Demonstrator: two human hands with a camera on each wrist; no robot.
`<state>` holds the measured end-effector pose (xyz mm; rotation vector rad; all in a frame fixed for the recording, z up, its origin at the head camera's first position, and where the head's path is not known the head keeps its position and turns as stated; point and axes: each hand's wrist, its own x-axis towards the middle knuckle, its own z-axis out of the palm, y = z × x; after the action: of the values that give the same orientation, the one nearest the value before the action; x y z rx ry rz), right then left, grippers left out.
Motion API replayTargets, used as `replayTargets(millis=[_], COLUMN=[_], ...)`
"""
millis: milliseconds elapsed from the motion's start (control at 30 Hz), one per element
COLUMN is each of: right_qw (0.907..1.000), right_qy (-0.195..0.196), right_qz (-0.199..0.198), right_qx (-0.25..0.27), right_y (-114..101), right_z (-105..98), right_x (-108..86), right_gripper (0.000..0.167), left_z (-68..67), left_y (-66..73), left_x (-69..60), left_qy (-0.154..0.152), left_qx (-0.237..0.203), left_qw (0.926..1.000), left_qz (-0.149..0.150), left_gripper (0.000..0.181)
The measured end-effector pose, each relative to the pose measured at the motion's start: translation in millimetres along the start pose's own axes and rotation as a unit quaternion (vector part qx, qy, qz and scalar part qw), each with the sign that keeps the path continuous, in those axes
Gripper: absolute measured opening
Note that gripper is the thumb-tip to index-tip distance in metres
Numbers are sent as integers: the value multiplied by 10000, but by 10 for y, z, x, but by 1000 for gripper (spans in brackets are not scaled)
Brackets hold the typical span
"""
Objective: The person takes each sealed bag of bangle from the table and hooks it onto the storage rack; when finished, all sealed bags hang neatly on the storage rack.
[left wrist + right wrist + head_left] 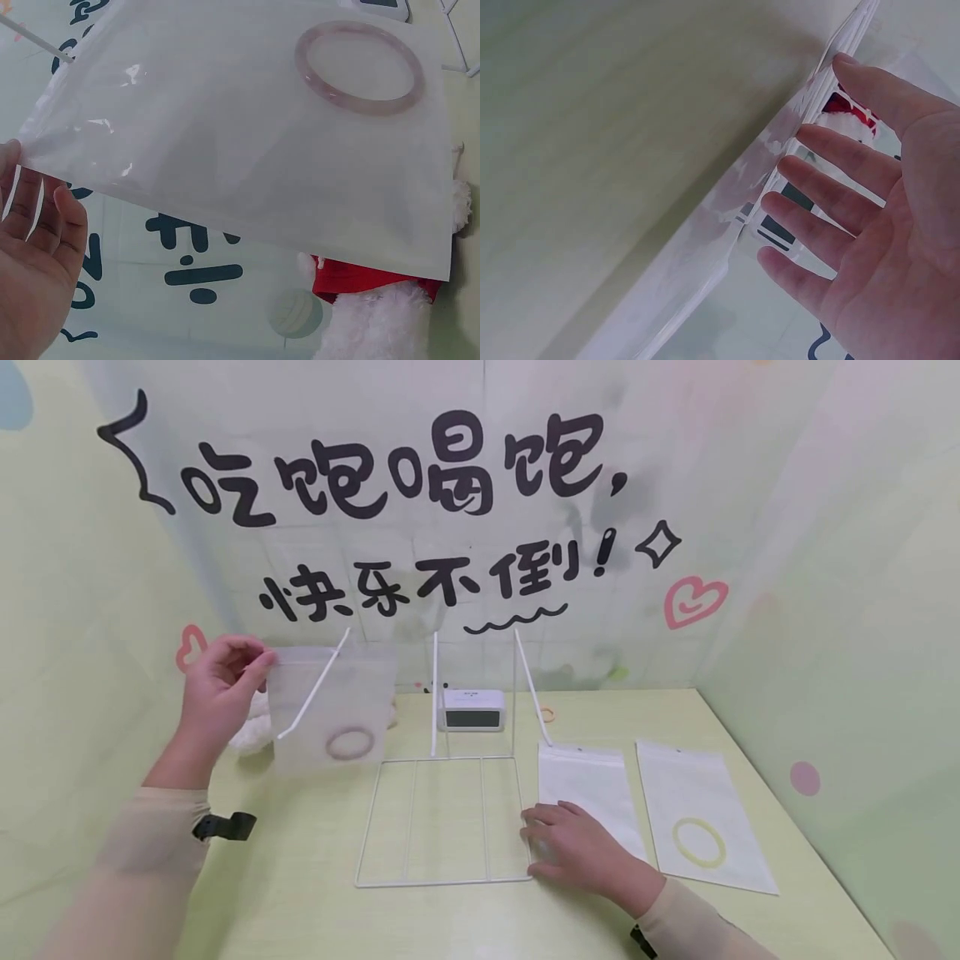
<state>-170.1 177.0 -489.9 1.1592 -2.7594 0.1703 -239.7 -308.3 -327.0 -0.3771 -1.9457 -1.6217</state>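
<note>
My left hand (225, 685) pinches the top left corner of a frosted, see-through bag (315, 685) with a pinkish bangle (349, 743) in its lower part. The bag is held up, and the left prong (315, 681) of a white wire rack (442, 884) crosses in front of it. I cannot tell whether the prong passes through the bag. In the left wrist view the bag (225, 142) spreads wide. My right hand (577, 847) touches the right side of the rack's base with extended fingers, partly covering a white bag (585, 772).
At right lies another white bag (705, 785) holding a pale yellow bangle (700, 842). A small white digital clock (474, 710) stands behind the rack, beside an orange ring (548, 715). A fluffy white and red toy (375, 307) is partly hidden behind the raised bag.
</note>
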Motion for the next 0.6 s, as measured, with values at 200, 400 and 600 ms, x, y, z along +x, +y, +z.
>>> replayTargets(millis=[200, 400, 600], right_qw=[10000, 10000, 9999], right_qy=[-21, 9, 54], right_qz=[35, 32, -82], right_qx=[-10, -40, -29], right_y=[26, 34, 32], right_z=[40, 28, 10], right_x=[-14, -24, -25], right_gripper=[43, 42, 43], left_z=[10, -66, -267], left_y=[-38, -111, -120], left_x=[-3, -68, -321], left_qy=[-79, -171, -206], left_qx=[-131, 738, 1850], left_qw=[9999, 9971, 9823], left_qz=[36, -72, -186], left_gripper=[10, 15, 22])
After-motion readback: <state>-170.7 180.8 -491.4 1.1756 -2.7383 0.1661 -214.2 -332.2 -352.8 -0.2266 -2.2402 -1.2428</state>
